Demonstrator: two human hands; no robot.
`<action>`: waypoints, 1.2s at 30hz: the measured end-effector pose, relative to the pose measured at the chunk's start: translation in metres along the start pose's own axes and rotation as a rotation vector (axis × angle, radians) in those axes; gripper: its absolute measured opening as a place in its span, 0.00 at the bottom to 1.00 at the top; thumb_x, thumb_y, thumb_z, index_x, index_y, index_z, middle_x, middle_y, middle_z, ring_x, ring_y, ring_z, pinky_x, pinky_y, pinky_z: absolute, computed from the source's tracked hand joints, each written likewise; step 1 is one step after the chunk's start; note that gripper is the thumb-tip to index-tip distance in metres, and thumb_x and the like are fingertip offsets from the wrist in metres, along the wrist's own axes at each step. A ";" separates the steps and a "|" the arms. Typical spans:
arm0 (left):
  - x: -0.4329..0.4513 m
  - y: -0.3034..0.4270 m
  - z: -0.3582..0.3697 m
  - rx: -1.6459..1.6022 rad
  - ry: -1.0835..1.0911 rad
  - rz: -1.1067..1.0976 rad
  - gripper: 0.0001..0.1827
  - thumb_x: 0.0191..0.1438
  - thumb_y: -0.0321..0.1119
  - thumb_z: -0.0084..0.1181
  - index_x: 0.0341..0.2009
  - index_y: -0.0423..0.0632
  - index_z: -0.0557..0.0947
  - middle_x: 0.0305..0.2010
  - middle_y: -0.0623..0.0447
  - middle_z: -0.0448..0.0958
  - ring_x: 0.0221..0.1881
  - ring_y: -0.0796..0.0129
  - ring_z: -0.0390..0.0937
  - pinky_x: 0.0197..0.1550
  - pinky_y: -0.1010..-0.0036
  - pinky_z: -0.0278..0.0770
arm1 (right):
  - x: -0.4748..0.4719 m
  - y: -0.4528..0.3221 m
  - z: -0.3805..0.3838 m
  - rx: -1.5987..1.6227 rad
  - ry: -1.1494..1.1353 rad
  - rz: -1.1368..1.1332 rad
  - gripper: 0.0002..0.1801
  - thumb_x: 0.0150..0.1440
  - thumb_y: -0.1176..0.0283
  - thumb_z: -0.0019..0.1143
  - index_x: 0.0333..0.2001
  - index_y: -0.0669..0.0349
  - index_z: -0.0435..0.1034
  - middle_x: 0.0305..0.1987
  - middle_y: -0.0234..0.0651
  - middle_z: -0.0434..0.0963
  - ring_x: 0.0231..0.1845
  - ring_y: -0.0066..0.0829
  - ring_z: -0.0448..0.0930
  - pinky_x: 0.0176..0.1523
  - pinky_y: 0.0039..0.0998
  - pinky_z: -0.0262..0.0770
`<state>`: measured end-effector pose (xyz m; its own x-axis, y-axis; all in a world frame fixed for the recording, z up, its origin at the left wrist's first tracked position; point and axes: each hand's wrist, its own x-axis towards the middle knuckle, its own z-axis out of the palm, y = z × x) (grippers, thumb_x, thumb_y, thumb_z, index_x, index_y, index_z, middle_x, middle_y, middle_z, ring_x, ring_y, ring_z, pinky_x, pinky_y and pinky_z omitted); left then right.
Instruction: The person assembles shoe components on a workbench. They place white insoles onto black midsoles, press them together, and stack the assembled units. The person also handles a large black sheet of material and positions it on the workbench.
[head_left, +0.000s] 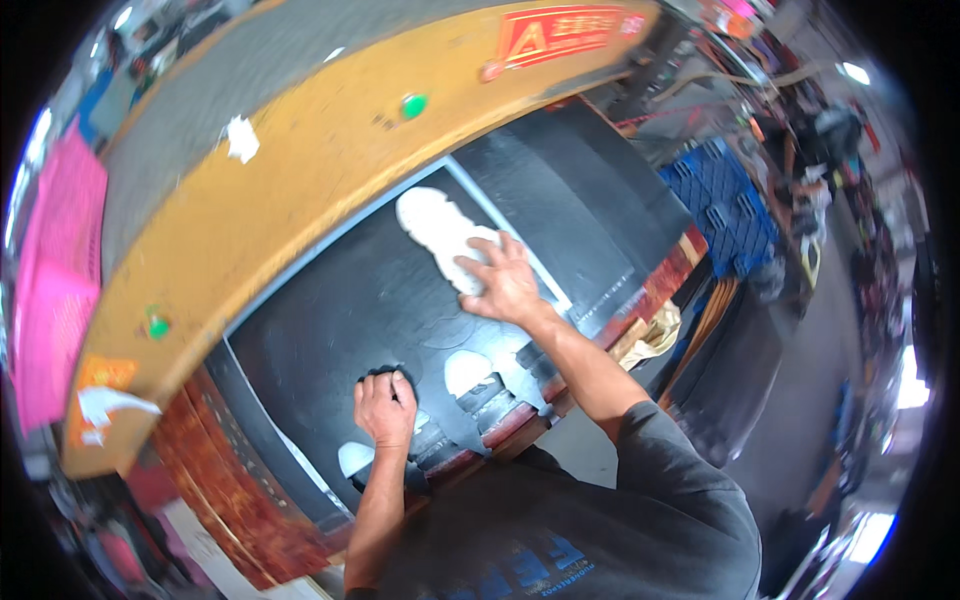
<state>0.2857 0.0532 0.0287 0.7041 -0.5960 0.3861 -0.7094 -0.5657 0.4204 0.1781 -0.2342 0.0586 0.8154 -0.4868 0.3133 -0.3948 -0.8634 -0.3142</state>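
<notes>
My right hand (504, 281) lies over the lower end of a white shoe-sole-shaped piece (431, 217), its fingers spread across it and the thumb at its edge. Beneath the piece is a dark work surface (322, 307). Nearer my body, my left hand (384, 409) is curled into a fist on that surface. A dark edge shows just past its knuckles; whether the fist holds anything is hidden. Along the front edge, a white rounded piece (466, 373) on a dark backing sits between my arms. Another white piece (355, 458) is beside my left wrist.
A yellow machine beam (315, 150) with green buttons (413, 106) spans the far side and bears a warning label (574, 34). Pink plastic baskets (64, 277) stand at left. A blue plastic crate (720, 206) is at right, past the red-brown table edge (660, 274).
</notes>
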 end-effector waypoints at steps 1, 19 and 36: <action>0.000 -0.003 0.004 0.007 0.012 0.005 0.11 0.59 0.39 0.61 0.27 0.49 0.82 0.31 0.50 0.79 0.36 0.49 0.77 0.38 0.54 0.77 | 0.001 -0.006 0.000 -0.038 -0.019 0.036 0.34 0.42 0.53 0.73 0.57 0.44 0.82 0.72 0.40 0.70 0.74 0.69 0.61 0.72 0.65 0.61; -0.118 0.049 -0.009 0.093 -0.165 0.169 0.19 0.60 0.40 0.61 0.53 0.48 0.84 0.44 0.46 0.79 0.49 0.47 0.76 0.58 0.52 0.70 | -0.049 -0.044 -0.067 0.643 0.440 0.033 0.36 0.63 0.69 0.60 0.71 0.75 0.62 0.72 0.66 0.68 0.73 0.62 0.70 0.76 0.46 0.66; 0.002 0.004 0.001 0.211 -0.101 -0.037 0.13 0.61 0.42 0.60 0.43 0.49 0.87 0.45 0.48 0.79 0.50 0.49 0.74 0.55 0.53 0.69 | -0.022 -0.025 0.007 0.341 -0.068 -0.192 0.18 0.62 0.62 0.62 0.52 0.61 0.81 0.50 0.43 0.82 0.54 0.47 0.80 0.62 0.46 0.75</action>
<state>0.2844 0.0493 0.0305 0.7305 -0.6208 0.2847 -0.6816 -0.6887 0.2472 0.1736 -0.2007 0.0533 0.8913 -0.3008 0.3393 -0.0779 -0.8388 -0.5389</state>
